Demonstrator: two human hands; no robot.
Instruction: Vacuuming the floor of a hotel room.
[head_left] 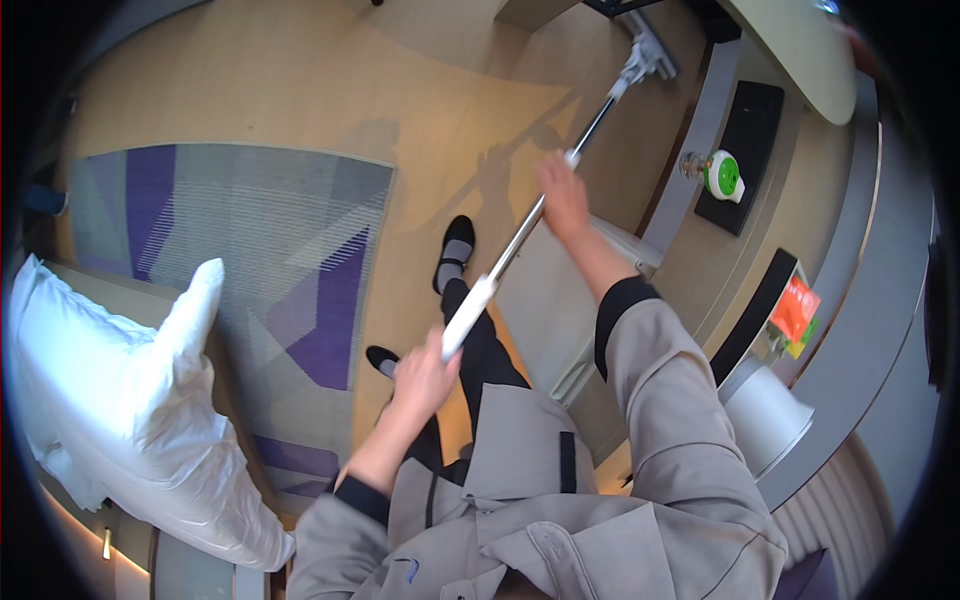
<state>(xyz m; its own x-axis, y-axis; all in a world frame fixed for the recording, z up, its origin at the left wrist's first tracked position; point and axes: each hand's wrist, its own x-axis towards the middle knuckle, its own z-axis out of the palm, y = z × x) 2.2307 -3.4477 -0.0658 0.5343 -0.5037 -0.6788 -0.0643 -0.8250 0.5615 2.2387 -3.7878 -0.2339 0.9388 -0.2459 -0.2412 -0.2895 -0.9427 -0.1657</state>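
A flat-headed mop (520, 240) slants from my waist to the far right, with a metal pole and a white grip. My left hand (425, 383) is closed round the white grip's lower end. Farther up, my right hand (563, 197) wraps the pole near its white collar. The mop's grey head (652, 55) rests on the wood floor (440, 90) beside the foot of the furniture at the far right. My feet, in black shoes (457, 245), stand near the rug's edge.
A purple and grey patterned rug (275, 240) lies at left, beside a bed with white bedding (110, 370). Along the right runs a counter (690, 260) with a black tray (755, 125), a green-and-white object (723, 177), orange packets (793, 308) and a white cylinder (765, 415).
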